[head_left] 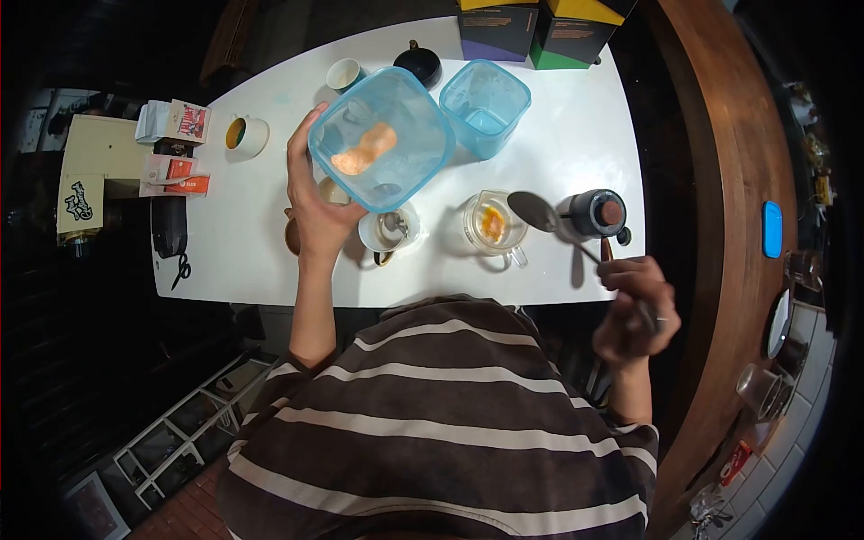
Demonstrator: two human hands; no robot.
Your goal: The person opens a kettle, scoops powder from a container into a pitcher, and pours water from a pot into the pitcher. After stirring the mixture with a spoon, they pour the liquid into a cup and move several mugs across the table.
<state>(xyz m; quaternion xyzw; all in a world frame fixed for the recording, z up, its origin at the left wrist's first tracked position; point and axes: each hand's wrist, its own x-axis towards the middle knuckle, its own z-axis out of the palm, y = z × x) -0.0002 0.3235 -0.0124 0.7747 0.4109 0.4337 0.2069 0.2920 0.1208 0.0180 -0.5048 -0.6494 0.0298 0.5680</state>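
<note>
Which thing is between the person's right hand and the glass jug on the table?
The spoon, held in the right hand, reaches toward the glass jug; the head view shows it.

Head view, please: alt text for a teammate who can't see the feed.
The left hand holds a translucent blue container with orange contents above a white table; the right hand holds a spoon, its bowl near a glass vessel with some orange inside. A second blue container stands beyond.
</note>
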